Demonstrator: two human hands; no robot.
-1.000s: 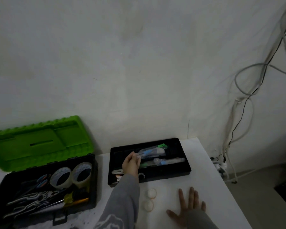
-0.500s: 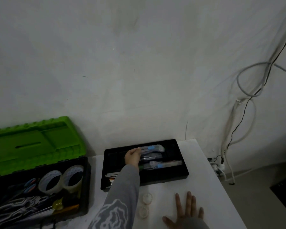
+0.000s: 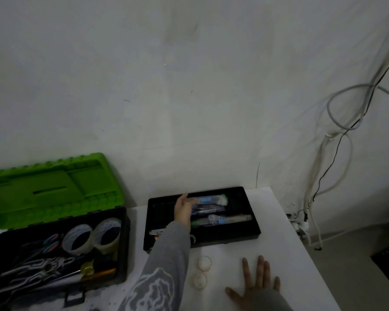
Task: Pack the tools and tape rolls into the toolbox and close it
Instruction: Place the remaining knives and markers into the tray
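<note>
The toolbox (image 3: 126, 243) stands open at the left, its green lid (image 3: 50, 189) leaning on the wall. Inside lie two tape rolls (image 3: 76, 242), pliers (image 3: 43, 268) and a yellow-handled screwdriver (image 3: 88, 268). A black tray (image 3: 254, 223) sits in the middle of the white table. My left hand (image 3: 183, 209) reaches into it, fingers stretched out and touching a clear packaged tool (image 3: 213, 199) at the tray's back. Another packaged tool (image 3: 229, 219) lies nearer the front. My right hand (image 3: 256, 281) rests flat on the table.
Two small round clear lids (image 3: 204, 263) lie on the table between my arms. Loose cables (image 3: 323, 187) hang down the wall past the table's right edge, ending at a power strip (image 3: 300, 225) on the floor.
My left hand carried the packaged tool to the back of the tray and its fingers have straightened off it. The camera view shifted right. My right hand stayed flat.
</note>
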